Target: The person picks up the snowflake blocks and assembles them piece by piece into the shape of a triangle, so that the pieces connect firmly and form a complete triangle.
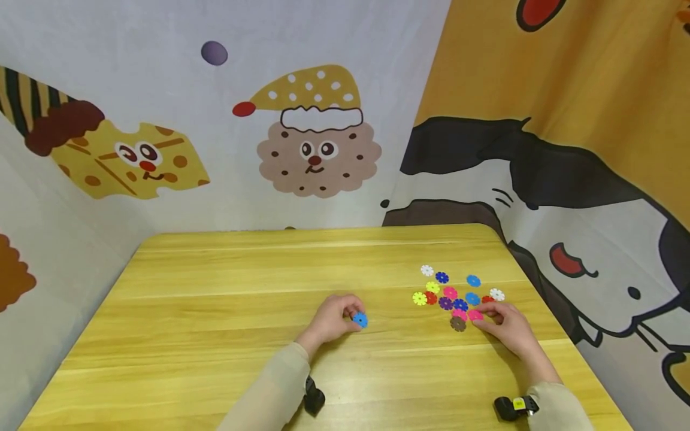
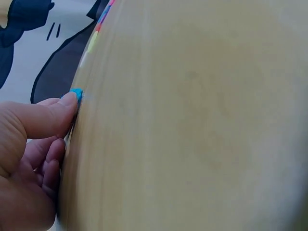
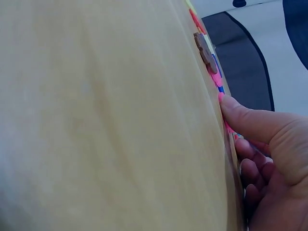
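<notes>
Only label I can spot from here: a small yellow rectangular sticker (image 1: pixel 519 404) on the black plastic wrist camera (image 1: pixel 505 409) at the right cuff; print too small to read. Left hand (image 1: pixel 333 317) is holding the light-blue notched disc (image 1: pixel 360 320) between thumb and fingertips, over the middle of the yellow wood-grain table (image 1: pixel 215 335), well apart from the other pieces. Disc is round, so equal in every direction across its face; that face is turned up toward the person's head, centre hole visible. Left wrist view gives only a sliver of it past the thumb. Can't tell if its lower edge touches the table. Right hand (image 1: pixel 508 326) is narrow, thumb and index finger pinching the bright-pink notched disc (image 1: pixel 475 315) at the near right side of a loose multicoloured cluster of notched discs (image 1: pixel 445 303). Pink face points up in the head view; can't tell if it's off the surface. Just left of it, the brown notched disc (image 1: pixel 457 324) overlaps a second pink notched disc (image 1: pixel 459 314). A white notched disc (image 1: pixel 497 294) and a red notched disc (image 1: pixel 487 299) sit just beyond the right fingers, red partly hidden.
</notes>
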Tool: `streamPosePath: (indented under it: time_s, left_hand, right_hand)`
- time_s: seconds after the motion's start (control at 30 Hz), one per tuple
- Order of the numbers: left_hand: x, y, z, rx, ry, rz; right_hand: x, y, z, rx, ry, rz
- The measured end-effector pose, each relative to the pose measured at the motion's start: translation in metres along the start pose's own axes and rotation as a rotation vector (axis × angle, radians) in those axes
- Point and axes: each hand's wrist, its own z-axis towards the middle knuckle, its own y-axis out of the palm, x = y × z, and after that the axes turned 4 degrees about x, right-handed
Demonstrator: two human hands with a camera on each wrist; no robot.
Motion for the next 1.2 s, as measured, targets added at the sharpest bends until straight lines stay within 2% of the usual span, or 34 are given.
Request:
streamPosePath:
  time_s: [0.2, 0.33, 0.43, 0.6, 0.7, 0.8, 0.97, 1.2]
  left_hand:
    - [0.001, -0.004, -0.004, 0.045, -0.133, -0.096]
    - [0.003, -0.007, -0.007, 0.083, -0.164, -0.167]
    - [0.006, -0.008, -0.010, 0.106, -0.164, -0.196]
    - [0.016, -0.008, -0.012, 0.147, -0.177, -0.262]
    - [0.021, -0.007, -0.013, 0.175, -0.182, -0.315]
    - [0.026, -0.007, -0.014, 0.199, -0.183, -0.362]
    - [0.031, -0.005, -0.016, 0.231, -0.182, -0.399]
    - [0.032, 0.000, -0.017, 0.261, -0.157, -0.410]
  right_hand:
    - [-0.005, 0.003, 0.000, -0.016, 0.070, 0.062]
    - [-0.020, 0.006, -0.001, 0.017, 0.024, 0.077]
    - [-0.040, 0.012, 0.001, 0.046, -0.044, 0.116]
    - [-0.083, 0.035, 0.008, -0.001, -0.154, 0.280]
    - [-0.110, 0.050, 0.011, -0.023, -0.238, 0.308]
    - [-0.132, 0.062, 0.012, -0.006, -0.297, 0.310]
    - [-0.159, 0.080, 0.010, 0.022, -0.308, 0.353]
    - [-0.176, 0.096, 0.008, 0.027, -0.312, 0.433]
